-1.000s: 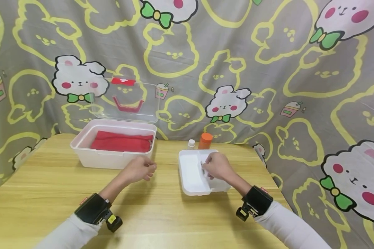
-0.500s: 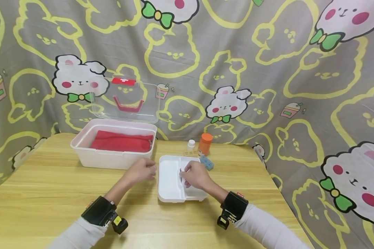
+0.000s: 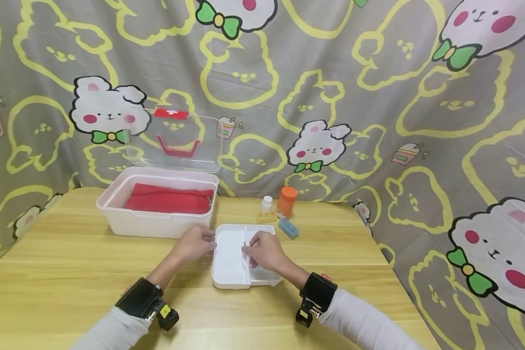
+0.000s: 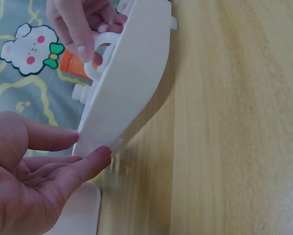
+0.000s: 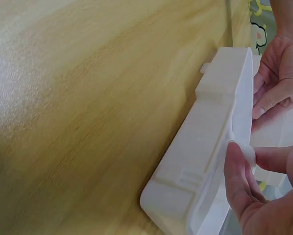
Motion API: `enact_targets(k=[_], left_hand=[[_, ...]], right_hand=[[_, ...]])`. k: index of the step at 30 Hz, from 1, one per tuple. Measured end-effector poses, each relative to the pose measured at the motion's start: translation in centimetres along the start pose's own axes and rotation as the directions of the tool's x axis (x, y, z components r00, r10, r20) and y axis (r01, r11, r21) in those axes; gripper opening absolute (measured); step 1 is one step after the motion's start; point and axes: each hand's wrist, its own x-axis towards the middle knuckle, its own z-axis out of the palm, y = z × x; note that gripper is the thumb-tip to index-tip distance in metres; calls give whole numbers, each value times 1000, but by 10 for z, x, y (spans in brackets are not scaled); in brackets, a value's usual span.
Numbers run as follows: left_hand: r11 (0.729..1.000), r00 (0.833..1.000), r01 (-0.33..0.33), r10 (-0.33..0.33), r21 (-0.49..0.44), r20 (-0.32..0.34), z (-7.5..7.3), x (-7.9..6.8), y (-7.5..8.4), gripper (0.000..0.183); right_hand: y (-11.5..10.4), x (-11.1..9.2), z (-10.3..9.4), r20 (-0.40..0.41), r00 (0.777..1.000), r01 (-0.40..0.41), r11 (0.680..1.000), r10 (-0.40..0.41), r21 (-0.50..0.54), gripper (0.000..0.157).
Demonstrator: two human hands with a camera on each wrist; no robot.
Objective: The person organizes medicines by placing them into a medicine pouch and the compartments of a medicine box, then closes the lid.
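Observation:
A white divided tray (image 3: 228, 255) is over the table in front of the white box. My right hand (image 3: 266, 252) pinches the white loop handle (image 4: 107, 38) on the tray's middle divider, thumb and fingers meeting round it. At the tray's left side is my left hand (image 3: 194, 245), its fairly straight fingers touching the rim and a lower corner in the left wrist view. A shadow lies beside the tray there; whether its base is fully off the table I cannot tell. The right compartment is partly hidden by the right hand.
Left of the tray stands an open white box (image 3: 157, 224) holding a red pouch (image 3: 170, 199), its clear lid (image 3: 207, 141) raised behind. Beyond the tray are a white bottle (image 3: 267, 202), an orange bottle (image 3: 287, 203), a small yellow item (image 3: 266, 217) and a blue block-shaped item (image 3: 288, 227).
The tray has moved left and nearer in my right hand, bringing the blue and yellow items into view. The left hand, apart from the tray before, now touches its left side.

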Motion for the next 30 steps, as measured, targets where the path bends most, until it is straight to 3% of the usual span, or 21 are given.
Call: enact_targets(k=[7,11,13,16,18,20,26,30], left_hand=[[999,1000,-6,6,51,-2,-1,0,-4,40],[999,1000,5,-6,41,3,-1,1,-5,40],[999,1000,6,-6,40,2,-1,1,-5,40],[999,1000,-1,1,38,0,0,2,-6,40],[999,1000,-7,7,38,0,1,2,-7,40],[999,1000,-5,5,42,2,2,3,-8,39],[998,1000,1,-1,55,-7,2,3,-9,39],[998,1000,4,-3,63,-8,1,2,-8,39]], right_hand=[[-1,5,-10,40,999,18,997,-15,-77,24],[-6,19,-34,-75,996,40,987,-52,-152,26],[-6,31,-49,-178,980,57,980,-92,-192,24],[-2,51,-73,-341,928,54,960,-149,-274,20],[2,60,-87,-410,901,23,958,-144,-285,25],[6,67,-98,-447,886,-17,957,-120,-290,31],[15,77,-112,-439,898,-109,963,-10,-245,59],[23,81,-109,-428,903,-146,963,35,-227,67]])
